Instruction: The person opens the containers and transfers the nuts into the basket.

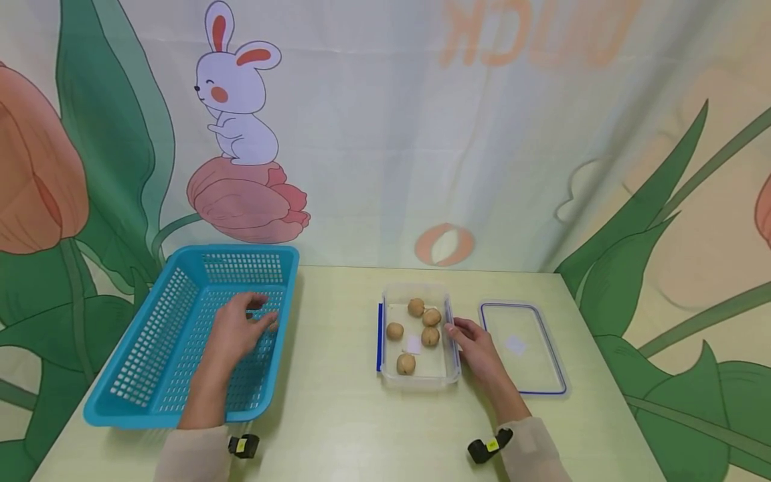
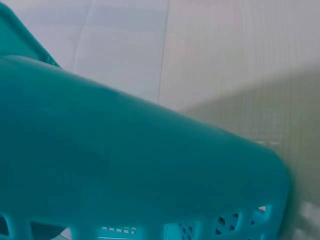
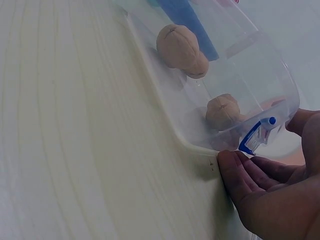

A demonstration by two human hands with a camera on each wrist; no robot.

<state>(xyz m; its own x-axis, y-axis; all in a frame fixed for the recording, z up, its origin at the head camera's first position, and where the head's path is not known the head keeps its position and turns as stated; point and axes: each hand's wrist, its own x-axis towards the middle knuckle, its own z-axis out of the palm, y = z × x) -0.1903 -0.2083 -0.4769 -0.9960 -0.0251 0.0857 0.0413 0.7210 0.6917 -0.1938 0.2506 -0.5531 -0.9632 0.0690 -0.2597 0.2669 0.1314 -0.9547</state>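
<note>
My left hand (image 1: 236, 329) hangs over the blue plastic basket (image 1: 283, 361), thumb and fingers bent with a gap between them. A small brownish patch shows at the thumb's tip; I cannot tell whether it is a held object. In the left wrist view the basket's wall (image 2: 130, 160) hides this hand. With thumb over the rim and fingers along the outer side, my right hand (image 1: 480, 349) holds the right wall of a clear food container (image 1: 418, 380). Several walnuts (image 1: 406, 364) lie inside it. In the right wrist view the fingers (image 3: 240, 175) rest below its blue-edged clip (image 3: 257, 135).
The container's clear lid (image 1: 524, 368), edged with a blue seal, lies on the table right of my right hand. A blue clip flap (image 1: 380, 338) sticks out on the container's left side. Behind the pale wooden table (image 1: 337, 408) hangs a printed curtain (image 1: 361, 134).
</note>
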